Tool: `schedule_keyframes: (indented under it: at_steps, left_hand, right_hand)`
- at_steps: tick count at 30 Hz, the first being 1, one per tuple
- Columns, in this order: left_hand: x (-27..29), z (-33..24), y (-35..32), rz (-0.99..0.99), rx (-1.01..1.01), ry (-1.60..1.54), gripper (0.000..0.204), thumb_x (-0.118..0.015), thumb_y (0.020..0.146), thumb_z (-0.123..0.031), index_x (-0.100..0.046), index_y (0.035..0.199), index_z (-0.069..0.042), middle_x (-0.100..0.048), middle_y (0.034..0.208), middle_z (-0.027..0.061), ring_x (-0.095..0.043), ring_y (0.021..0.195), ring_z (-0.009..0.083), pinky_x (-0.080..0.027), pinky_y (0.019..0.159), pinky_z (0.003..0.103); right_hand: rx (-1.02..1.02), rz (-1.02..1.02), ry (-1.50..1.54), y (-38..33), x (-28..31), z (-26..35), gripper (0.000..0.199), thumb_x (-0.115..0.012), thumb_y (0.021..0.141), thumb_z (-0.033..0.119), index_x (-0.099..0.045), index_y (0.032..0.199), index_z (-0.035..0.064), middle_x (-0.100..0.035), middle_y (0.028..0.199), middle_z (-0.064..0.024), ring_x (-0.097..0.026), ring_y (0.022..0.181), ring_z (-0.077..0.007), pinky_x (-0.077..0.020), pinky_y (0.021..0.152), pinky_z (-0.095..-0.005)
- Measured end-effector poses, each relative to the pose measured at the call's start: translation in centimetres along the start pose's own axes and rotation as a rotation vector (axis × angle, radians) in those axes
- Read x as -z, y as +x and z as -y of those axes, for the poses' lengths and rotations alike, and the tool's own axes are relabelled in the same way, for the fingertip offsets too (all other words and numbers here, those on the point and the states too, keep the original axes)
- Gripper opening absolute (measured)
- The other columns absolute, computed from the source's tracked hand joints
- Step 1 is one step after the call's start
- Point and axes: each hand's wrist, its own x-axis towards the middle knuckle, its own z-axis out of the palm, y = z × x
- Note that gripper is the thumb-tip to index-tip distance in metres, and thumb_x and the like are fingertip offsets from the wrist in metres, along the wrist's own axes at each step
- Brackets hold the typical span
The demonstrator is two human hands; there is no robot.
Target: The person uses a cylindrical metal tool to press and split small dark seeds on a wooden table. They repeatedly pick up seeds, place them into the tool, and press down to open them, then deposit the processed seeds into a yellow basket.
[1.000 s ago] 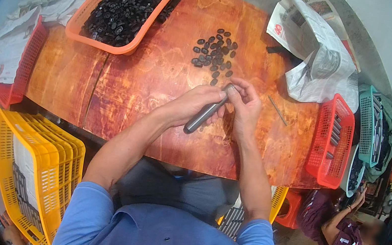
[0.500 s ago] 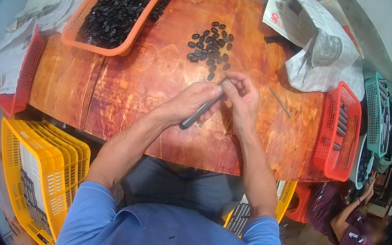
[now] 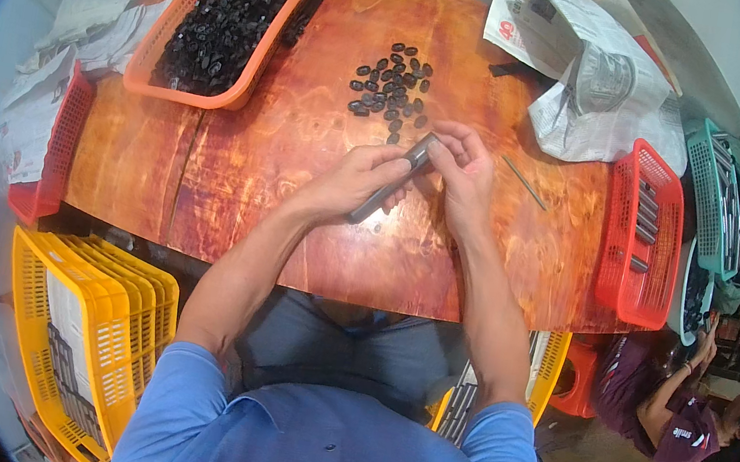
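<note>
Left hand [image 3: 353, 186] and right hand [image 3: 461, 170] both grasp 1 grey bar [image 3: 390, 187]; crumpled newspaper [image 3: 580, 81] lies far-right.

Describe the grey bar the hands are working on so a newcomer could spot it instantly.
Start at the orange wooden table and find the loose cluster of small black pieces near its middle. Just below it, the left hand and right hand meet around a slim grey metal bar, tilted diagonally. It is the only such bar on the tabletop held off the wood; the other bars lie in the red basket.
</note>
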Motion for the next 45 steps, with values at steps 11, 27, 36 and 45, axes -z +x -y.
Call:
schedule_keyframes:
  at_steps: [11,27,36,45]
  left_hand:
    - [-2.1,-1.2,-1.4,-0.101,-0.216,0.450,0.037,-0.051,0.108,-0.017,-0.055,0.140,0.001,-0.065,0.099,0.0069,-0.062,0.089,0.0177,-0.051,0.079,0.034]
    - [-3.9,1.5,-3.4,-0.189,-0.600,1.562,0.046,-0.075,0.089,-0.016,-0.062,0.130,-0.002,-0.066,0.105,0.0128,-0.064,0.093,0.0316,-0.051,0.083,0.044]
    - [-4.5,1.2,-4.2,-0.219,-0.600,1.454,0.043,-0.076,0.088,-0.014,-0.064,0.128,-0.003,-0.066,0.108,0.0124,-0.064,0.098,0.0319,-0.052,0.085,0.042]
    - [-4.5,1.1,-4.6,-0.215,-0.591,1.429,0.042,-0.079,0.084,-0.016,-0.067,0.122,-0.003,-0.066,0.104,0.0106,-0.065,0.095,0.0298,-0.053,0.081,0.042]
  right_hand:
    - [-0.026,0.170,-0.280,0.5,1.5,1.7,0.031,-0.070,0.100,0.016,-0.063,0.126,0.0014,-0.072,0.104,-0.0050,-0.066,0.086,-0.0098,-0.0532,0.068,-0.0252]
    - [0.024,0.344,-0.977,-3.2,5.1,2.3,0.029,-0.068,0.090,0.008,-0.073,0.117,-0.0012,-0.076,0.104,-0.0151,-0.071,0.093,-0.0235,-0.0547,0.084,-0.0365]
    - [0.416,0.260,-1.081,-6.2,4.0,2.0,0.026,-0.073,0.084,0.002,-0.071,0.110,-0.0002,-0.072,0.107,-0.0175,-0.069,0.100,-0.0366,-0.0544,0.089,-0.0429]
    - [0.575,0.232,-1.125,-7.0,4.0,0.9,0.024,-0.075,0.082,-0.001,-0.069,0.105,-0.0001,-0.071,0.107,-0.0171,-0.069,0.098,-0.0366,-0.0551,0.086,-0.0429]
